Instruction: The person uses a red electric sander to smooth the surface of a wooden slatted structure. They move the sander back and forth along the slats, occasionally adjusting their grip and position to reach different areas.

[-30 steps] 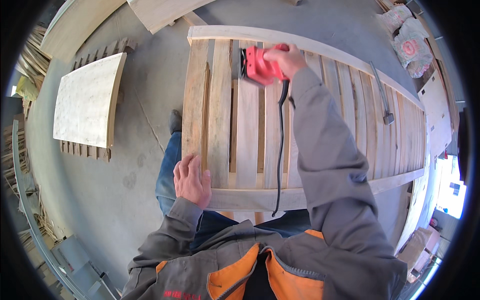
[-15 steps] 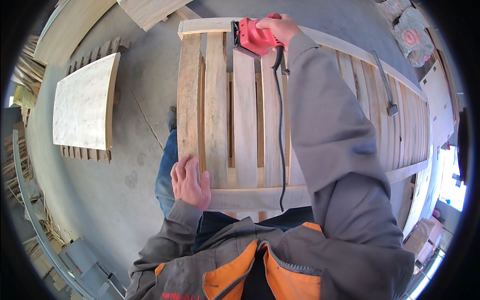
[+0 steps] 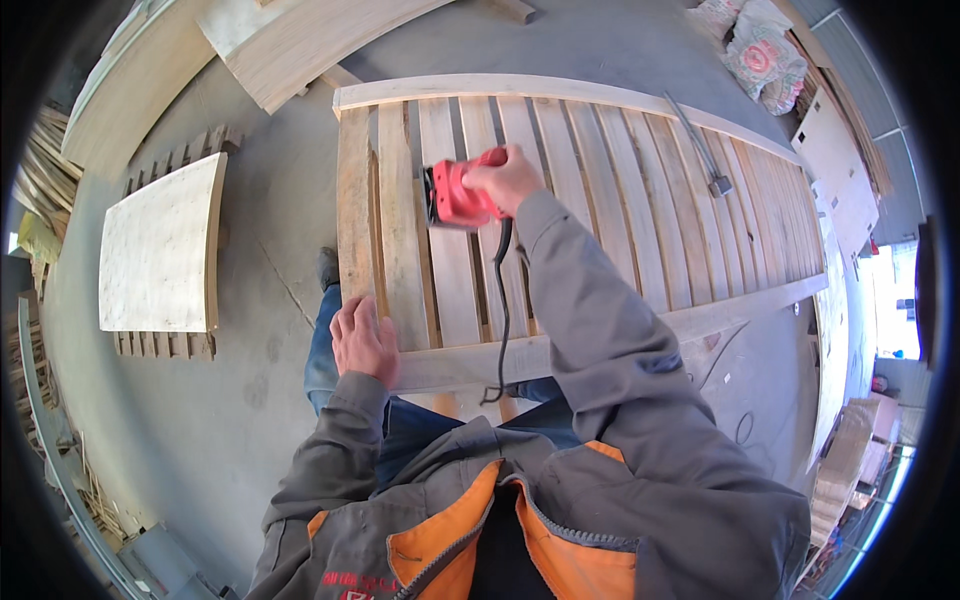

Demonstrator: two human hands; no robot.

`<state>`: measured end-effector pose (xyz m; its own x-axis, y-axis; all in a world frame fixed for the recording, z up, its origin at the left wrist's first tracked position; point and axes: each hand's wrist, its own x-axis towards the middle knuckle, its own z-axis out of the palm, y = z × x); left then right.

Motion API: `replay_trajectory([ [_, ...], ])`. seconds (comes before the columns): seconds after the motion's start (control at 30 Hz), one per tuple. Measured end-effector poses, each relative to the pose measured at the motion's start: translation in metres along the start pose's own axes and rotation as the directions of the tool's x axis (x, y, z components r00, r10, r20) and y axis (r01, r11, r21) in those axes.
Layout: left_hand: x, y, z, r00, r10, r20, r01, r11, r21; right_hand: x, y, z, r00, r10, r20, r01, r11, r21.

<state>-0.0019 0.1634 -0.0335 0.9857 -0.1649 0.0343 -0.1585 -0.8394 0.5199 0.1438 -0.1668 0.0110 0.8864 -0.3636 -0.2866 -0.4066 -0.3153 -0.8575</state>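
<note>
My right hand is wrapped round a red electric sander with a dark base, held over the left-hand slats of a long slatted wooden frame. A black cord hangs from the sander across the slats and over the near rail. My left hand rests on the frame's near left corner, its fingers lying on the end slat and holding nothing. Whether the sander's base touches the wood I cannot tell.
A hammer-like tool with a long metal handle lies on the slats farther right. To the left, a pale wooden panel sits on a pallet. Large boards stand at the far left, and patterned sacks lie at the far right.
My right hand has drawn the sander from the far rail back toward me, to the middle of the slats. My left hand stays at the near left corner. The view has shifted slightly.
</note>
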Motion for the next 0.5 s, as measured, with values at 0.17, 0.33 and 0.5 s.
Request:
replay_trajectory([
  [0.17, -0.003, -0.009, 0.003, 0.999, -0.013, -0.038, 0.013, 1.0, -0.007, -0.09, 0.004, 0.004, 1.0, 0.004, -0.02, -0.005, 0.999, -0.036],
  [0.33, -0.001, -0.02, 0.017, 0.994, 0.042, -0.101, -0.044, 0.999, -0.022, -0.151, 0.028, -0.002, 0.999, 0.029, -0.035, -0.03, 0.999, -0.029],
  [0.5, 0.0, -0.021, 0.017, 0.997, 0.011, -0.076, -0.012, 1.0, -0.011, -0.188, 0.036, -0.002, 0.999, 0.007, -0.05, -0.007, 1.0, 0.006],
])
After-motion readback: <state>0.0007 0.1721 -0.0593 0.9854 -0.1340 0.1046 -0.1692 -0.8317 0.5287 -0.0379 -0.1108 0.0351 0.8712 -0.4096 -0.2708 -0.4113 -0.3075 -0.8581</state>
